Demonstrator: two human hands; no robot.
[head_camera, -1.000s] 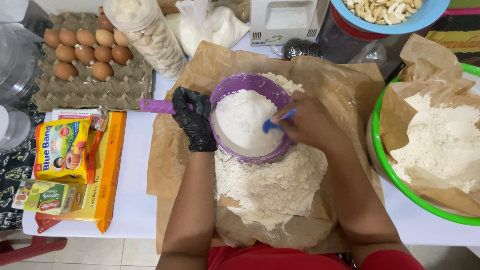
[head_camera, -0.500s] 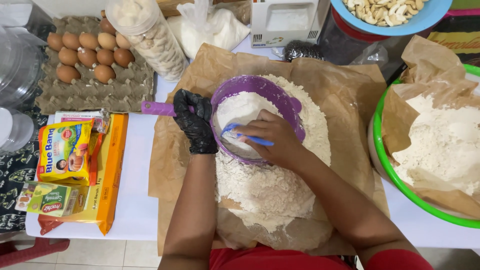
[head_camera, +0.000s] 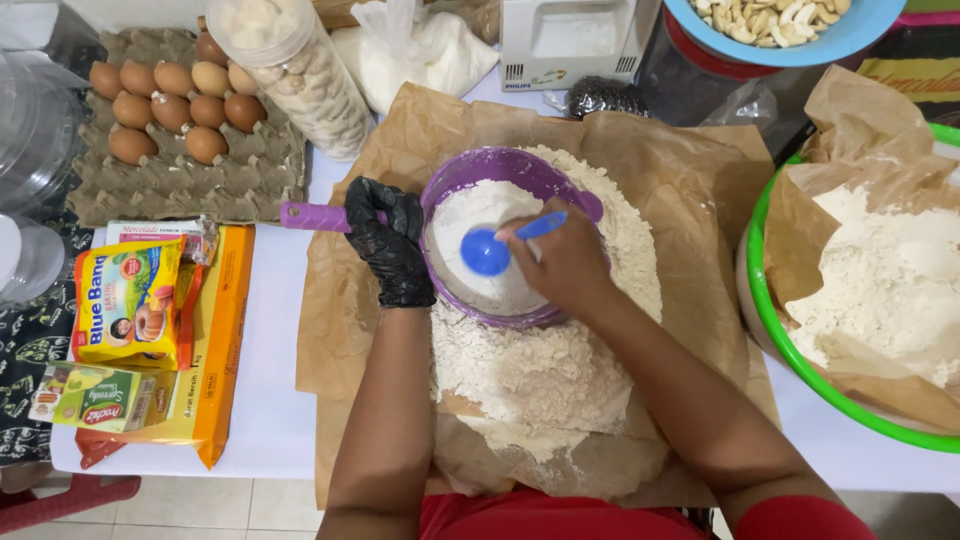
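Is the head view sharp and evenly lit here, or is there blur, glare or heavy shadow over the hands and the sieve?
Head view: light is even and soft, with only faint shadows beside the arms. The gloved left hand, purple sieve and blue spoon in the right hand read sharp, no motion blur. The flour is bright but keeps texture. Mild glare shows on the clear containers at the left edge.

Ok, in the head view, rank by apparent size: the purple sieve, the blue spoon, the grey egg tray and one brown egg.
1. Grey cardboard egg tray
2. Round purple plastic sieve
3. Small blue plastic spoon
4. Brown egg, about level with the spoon's bowl, so the last two are unsure.
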